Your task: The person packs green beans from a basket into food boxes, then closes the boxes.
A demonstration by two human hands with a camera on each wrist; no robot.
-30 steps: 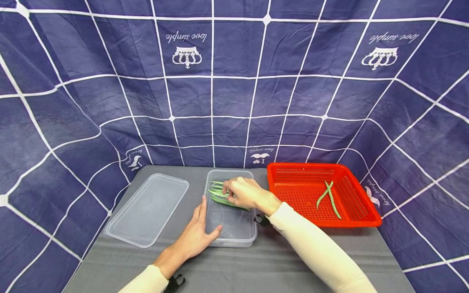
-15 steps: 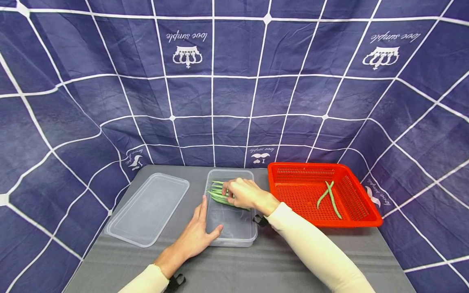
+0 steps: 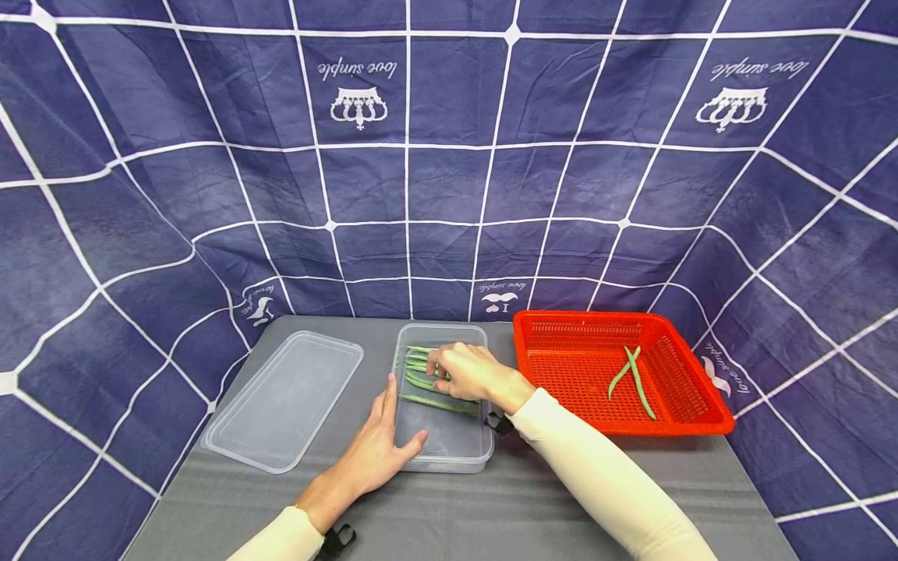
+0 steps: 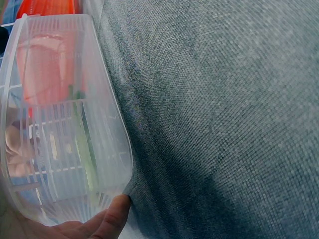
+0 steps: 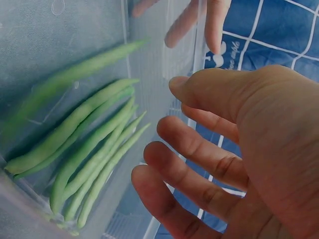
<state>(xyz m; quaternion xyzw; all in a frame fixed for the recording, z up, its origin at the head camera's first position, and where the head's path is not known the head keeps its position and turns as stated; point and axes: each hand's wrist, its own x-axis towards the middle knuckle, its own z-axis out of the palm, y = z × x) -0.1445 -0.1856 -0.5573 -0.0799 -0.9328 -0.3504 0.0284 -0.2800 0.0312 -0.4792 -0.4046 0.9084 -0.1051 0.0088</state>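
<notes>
The right hand [image 3: 471, 369], released with fingers loosely bent, hangs over green beans [image 5: 75, 117] lying in the clear box [image 3: 443, 438] just below, while the straight-fingered left hand [image 3: 376, 446] touches the box's side, a lid [image 3: 289, 401] to its left, a red basket [image 3: 561, 378] beyond the right hand.

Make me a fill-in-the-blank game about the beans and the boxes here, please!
1. The basket is colored ____.
2. Exactly ____ green beans lie in the basket.
3. The person's ____ hand is above more beans in the clear container.
4. In the head view, the flat lid lies to the ____ of the container.

Missing words: red; two; right; left.
</notes>
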